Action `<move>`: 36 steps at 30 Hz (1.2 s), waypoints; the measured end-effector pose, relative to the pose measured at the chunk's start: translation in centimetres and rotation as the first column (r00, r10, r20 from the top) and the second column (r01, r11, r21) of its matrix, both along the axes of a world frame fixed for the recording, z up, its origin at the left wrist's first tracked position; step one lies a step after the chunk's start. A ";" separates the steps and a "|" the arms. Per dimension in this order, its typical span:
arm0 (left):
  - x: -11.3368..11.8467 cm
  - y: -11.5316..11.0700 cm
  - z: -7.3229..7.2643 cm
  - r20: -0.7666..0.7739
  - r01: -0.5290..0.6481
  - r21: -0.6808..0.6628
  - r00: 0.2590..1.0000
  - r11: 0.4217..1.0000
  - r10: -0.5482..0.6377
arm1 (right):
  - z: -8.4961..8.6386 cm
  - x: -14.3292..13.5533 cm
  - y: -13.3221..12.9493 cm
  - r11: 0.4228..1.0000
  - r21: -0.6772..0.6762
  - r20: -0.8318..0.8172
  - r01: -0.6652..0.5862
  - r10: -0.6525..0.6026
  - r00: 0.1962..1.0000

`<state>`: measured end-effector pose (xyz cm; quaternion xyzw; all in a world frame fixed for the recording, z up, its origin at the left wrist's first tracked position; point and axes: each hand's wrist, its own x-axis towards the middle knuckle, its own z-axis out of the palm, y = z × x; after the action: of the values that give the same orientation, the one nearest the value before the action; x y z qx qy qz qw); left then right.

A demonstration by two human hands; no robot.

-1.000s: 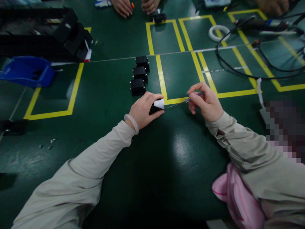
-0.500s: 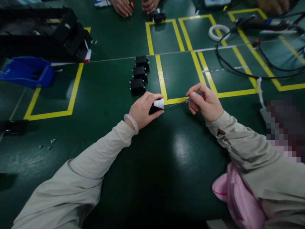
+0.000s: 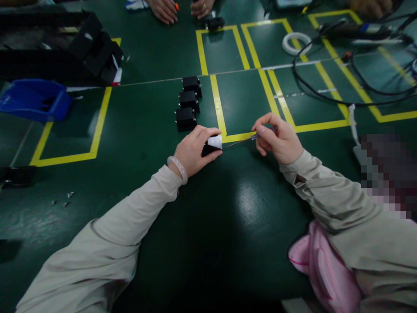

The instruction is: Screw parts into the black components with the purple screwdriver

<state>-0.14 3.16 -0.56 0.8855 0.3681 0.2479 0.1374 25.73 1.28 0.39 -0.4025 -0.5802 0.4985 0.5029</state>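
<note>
My left hand (image 3: 194, 150) grips a small black block (image 3: 210, 150) with a white face, thumb and fingers on either side of it. In my right hand (image 3: 276, 138) is a screwdriver (image 3: 253, 137), pinched at its translucent handle. Its thin shaft points left and the tip is at the block's right side; whether it touches a screw is too small to tell. Three similar black blocks (image 3: 185, 118) stand in a row just beyond my left hand, small silvery screws on their sides.
A blue bin (image 3: 35, 100) and a long black tray (image 3: 87, 41) lie left. Loose screws (image 3: 70, 194) are at the near left. Across the table are another person's hands (image 3: 164, 9). A tape roll (image 3: 296, 43), black cable (image 3: 312, 92) and pink cloth (image 3: 322, 265) lie right.
The whole view has shifted slightly, so everything appears a little further left. Both hands keep their hold and almost the same pose.
</note>
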 end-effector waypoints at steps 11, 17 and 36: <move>0.0 0.0 0.1 -0.003 -0.002 -0.005 1.000 1.000 0.002 | 0.0 0.0 0.0 1.000 -0.018 -0.006 -0.013 0.013 1.000; -0.1 0.0 0.3 -0.013 -0.010 -0.022 1.000 1.000 0.010 | 0.3 0.0 -0.2 0.999 -0.035 0.010 -0.012 0.013 1.000; 0.0 0.0 0.3 -0.016 -0.012 -0.023 1.000 1.000 0.011 | 0.2 0.1 -0.2 1.000 -0.015 0.034 0.000 0.000 0.999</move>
<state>-0.17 3.19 -0.29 0.8838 0.3771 0.2373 0.1431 25.79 1.11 0.59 -0.4148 -0.5851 0.4957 0.4898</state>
